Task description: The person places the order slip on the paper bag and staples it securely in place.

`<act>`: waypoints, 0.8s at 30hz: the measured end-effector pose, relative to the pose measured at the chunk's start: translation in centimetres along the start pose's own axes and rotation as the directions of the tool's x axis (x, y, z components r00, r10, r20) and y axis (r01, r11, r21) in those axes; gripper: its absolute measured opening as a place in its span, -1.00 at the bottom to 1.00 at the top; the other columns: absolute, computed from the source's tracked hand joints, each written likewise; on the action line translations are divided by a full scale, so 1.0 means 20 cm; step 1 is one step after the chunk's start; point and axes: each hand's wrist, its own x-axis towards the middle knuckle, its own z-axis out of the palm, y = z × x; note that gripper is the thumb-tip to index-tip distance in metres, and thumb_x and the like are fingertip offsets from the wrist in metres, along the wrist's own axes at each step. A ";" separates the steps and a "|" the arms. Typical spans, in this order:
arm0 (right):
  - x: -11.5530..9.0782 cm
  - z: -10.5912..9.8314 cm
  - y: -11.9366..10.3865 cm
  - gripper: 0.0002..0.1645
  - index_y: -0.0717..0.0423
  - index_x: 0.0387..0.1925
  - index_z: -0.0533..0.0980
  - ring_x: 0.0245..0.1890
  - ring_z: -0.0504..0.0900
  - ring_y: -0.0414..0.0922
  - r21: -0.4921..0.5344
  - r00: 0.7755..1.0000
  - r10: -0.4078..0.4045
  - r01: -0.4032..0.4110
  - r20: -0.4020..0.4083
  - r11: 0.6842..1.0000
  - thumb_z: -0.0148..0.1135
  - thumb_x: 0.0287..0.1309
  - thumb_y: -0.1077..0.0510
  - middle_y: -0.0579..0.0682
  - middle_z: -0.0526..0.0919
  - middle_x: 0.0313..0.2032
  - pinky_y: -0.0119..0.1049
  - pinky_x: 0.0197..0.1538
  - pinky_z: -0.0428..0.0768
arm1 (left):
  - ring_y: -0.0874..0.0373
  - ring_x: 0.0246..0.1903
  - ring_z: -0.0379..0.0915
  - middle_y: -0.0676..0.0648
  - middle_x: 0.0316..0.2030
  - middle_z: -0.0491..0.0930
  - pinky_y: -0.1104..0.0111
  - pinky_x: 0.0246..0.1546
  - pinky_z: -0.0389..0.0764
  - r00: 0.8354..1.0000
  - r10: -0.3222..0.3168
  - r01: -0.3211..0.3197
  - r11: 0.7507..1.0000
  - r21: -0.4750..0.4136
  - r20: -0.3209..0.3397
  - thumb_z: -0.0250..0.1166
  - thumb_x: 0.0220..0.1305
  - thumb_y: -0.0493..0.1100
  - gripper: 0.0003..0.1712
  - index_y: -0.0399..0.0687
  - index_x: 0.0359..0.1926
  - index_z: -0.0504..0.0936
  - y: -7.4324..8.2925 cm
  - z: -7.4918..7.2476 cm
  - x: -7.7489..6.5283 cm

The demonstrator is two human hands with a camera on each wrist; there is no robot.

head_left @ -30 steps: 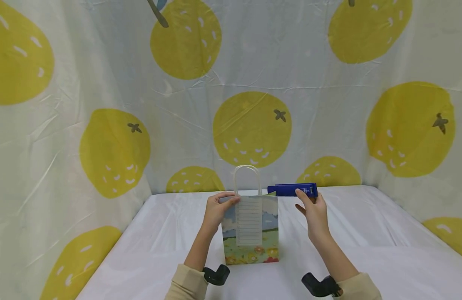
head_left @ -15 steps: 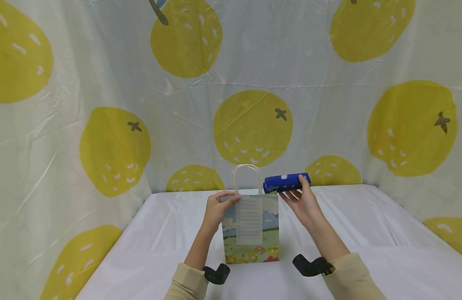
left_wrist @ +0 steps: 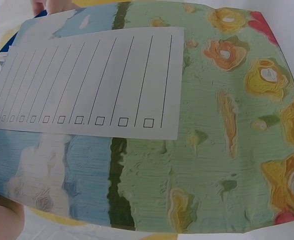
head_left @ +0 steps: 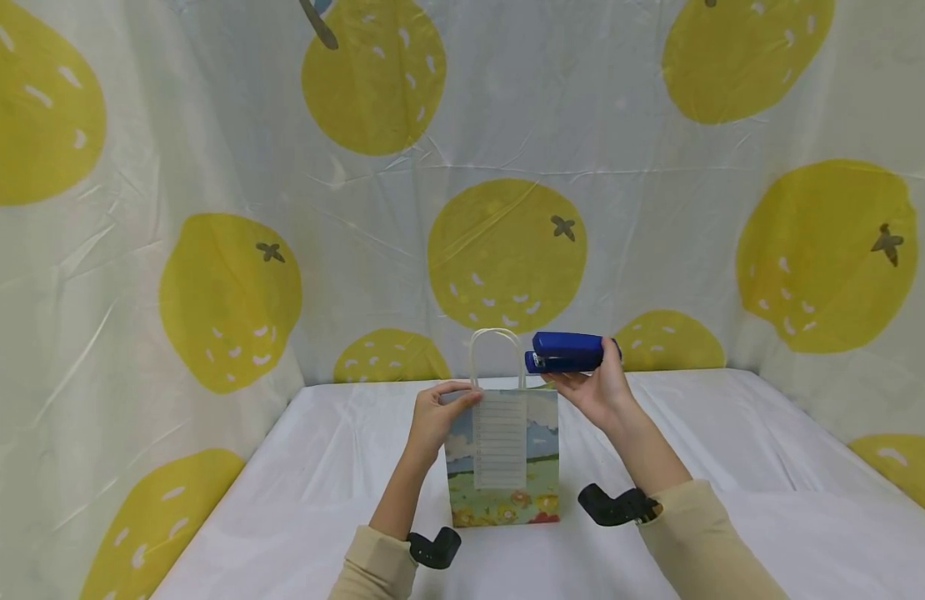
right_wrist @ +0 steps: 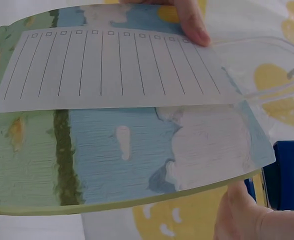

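Note:
A small paper gift bag (head_left: 541,467) printed with sky, meadow and flowers stands upright on the table. Against its front lies a white checklist sheet (head_left: 500,442), lined and with small boxes. My left hand (head_left: 432,421) pinches the bag's top left edge, thumb in front at the sheet's upper corner. In my right hand (head_left: 601,392) is a blue stapler (head_left: 566,353), held level just above the bag's top right corner, its front end toward the handles. The right wrist view shows part of the stapler (right_wrist: 289,175) beyond the bag's edge; the rest is hidden.
White twisted-looking handles (head_left: 496,332) rise from the bag's top, close to the stapler's front end. A white cloth (head_left: 327,467) covers the table. Behind hangs a white curtain (head_left: 642,250) with yellow fruit prints. Each wrist carries a black camera mount (head_left: 436,550).
My right hand has raised the stapler, moved it a little left and turned it, so its side and front end now show. The left hand and bag have stayed in place.

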 end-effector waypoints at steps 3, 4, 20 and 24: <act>0.01 0.02 -0.01 -0.08 -0.16 0.34 -0.55 0.40 -0.09 0.00 -0.017 1.000 0.025 -0.026 -0.005 1.000 -0.26 0.27 -0.27 0.18 -0.27 0.37 -0.23 0.35 0.02 | 0.28 -0.27 0.46 -0.05 -0.20 0.61 0.39 -0.23 0.50 1.000 -0.002 0.002 1.000 -0.009 0.005 0.44 -0.10 -0.04 -0.58 -0.26 -0.25 0.66 0.00 0.00 0.00; 0.01 0.02 -0.01 -0.05 -0.16 0.34 -0.55 0.39 -0.07 -0.02 -0.024 0.999 0.033 -0.034 -0.008 0.999 -0.19 0.27 -0.23 0.16 -0.26 0.37 -0.25 0.35 0.03 | 0.28 -0.27 0.46 -0.05 -0.20 0.61 0.39 -0.23 0.50 1.000 -0.002 0.002 1.000 -0.011 0.008 0.43 -0.09 -0.05 -0.58 -0.26 -0.25 0.66 -0.01 0.00 0.00; 0.03 0.12 -0.02 -0.09 0.01 0.37 -0.39 0.31 0.14 0.04 -0.306 0.997 -0.075 0.070 -0.004 0.950 -0.03 0.27 0.04 0.19 -0.08 0.36 -0.32 0.25 0.30 | 0.31 -0.26 0.43 -0.03 -0.24 0.61 0.39 -0.19 0.47 1.000 -0.031 0.031 1.000 -0.004 0.005 0.38 0.00 -0.17 -0.73 -0.25 -0.27 0.67 0.00 0.01 0.00; 0.03 0.15 -0.02 -0.08 0.06 0.33 -0.43 0.17 0.33 -0.02 -0.387 0.994 -0.106 0.100 0.004 0.917 -0.02 0.27 0.07 0.23 -0.03 0.35 -0.36 0.19 0.37 | 0.32 -0.29 0.43 0.03 -0.30 0.61 0.39 -0.19 0.46 1.000 -0.016 0.016 1.000 0.003 0.003 0.35 0.04 -0.23 -0.75 -0.33 -0.27 0.65 0.08 0.01 -0.04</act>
